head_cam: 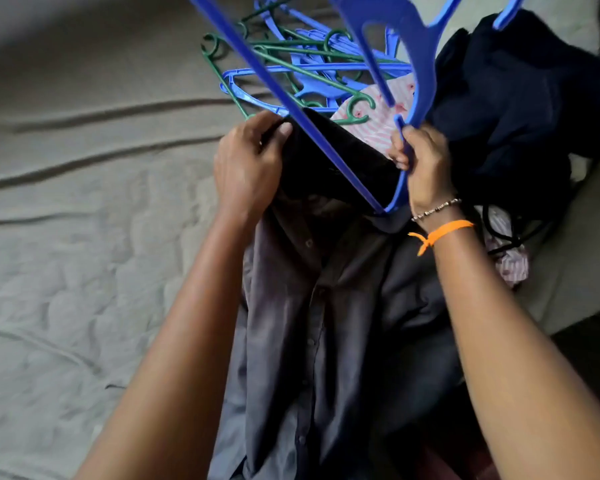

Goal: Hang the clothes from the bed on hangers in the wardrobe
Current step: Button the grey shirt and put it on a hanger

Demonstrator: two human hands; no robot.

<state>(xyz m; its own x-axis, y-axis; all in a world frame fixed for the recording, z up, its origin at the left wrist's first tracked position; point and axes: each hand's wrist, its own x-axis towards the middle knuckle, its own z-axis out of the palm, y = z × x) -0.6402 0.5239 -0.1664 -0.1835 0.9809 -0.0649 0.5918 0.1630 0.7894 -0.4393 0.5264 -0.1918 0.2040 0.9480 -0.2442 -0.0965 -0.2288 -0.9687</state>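
Note:
A dark grey button shirt (312, 306) hangs in front of me over the bed's edge. My left hand (246, 164) grips its collar at the top left. My right hand (423, 164) holds a big blue plastic hanger (420, 57) by one arm, and the hanger's lower corner is pushed into the shirt's neck opening. The hanger's hook runs out of view at the top.
A heap of blue and green hangers (309, 64) lies on the grey quilted bed (84, 202) behind the shirt. A pink striped garment (378, 116) sits under them, and a dark navy pile of clothes (520, 109) is at the right.

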